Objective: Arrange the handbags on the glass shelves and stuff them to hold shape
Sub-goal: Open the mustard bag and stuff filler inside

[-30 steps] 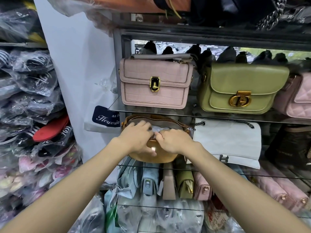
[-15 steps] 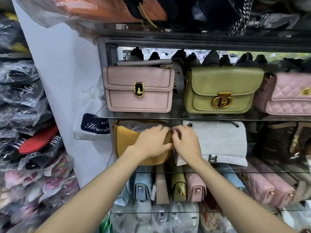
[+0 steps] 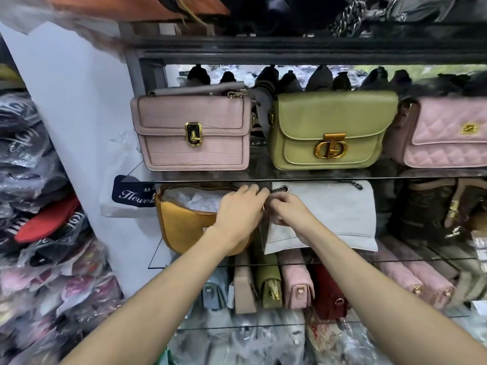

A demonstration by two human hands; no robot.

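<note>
Mustard handbag [image 3: 184, 227] sits under the left hand [image 3: 238, 214], its fingers resting flat on the rim, while the right hand [image 3: 288, 210] pinches its zipper end, where a hard tug might spill the white stuffing [image 3: 195, 200].

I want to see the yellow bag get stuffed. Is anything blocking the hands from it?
Nothing visible does. The left hand already rests on the yellow bag, whose open top shows white stuffing. The right hand is at its right end, beside the white bag.
</note>
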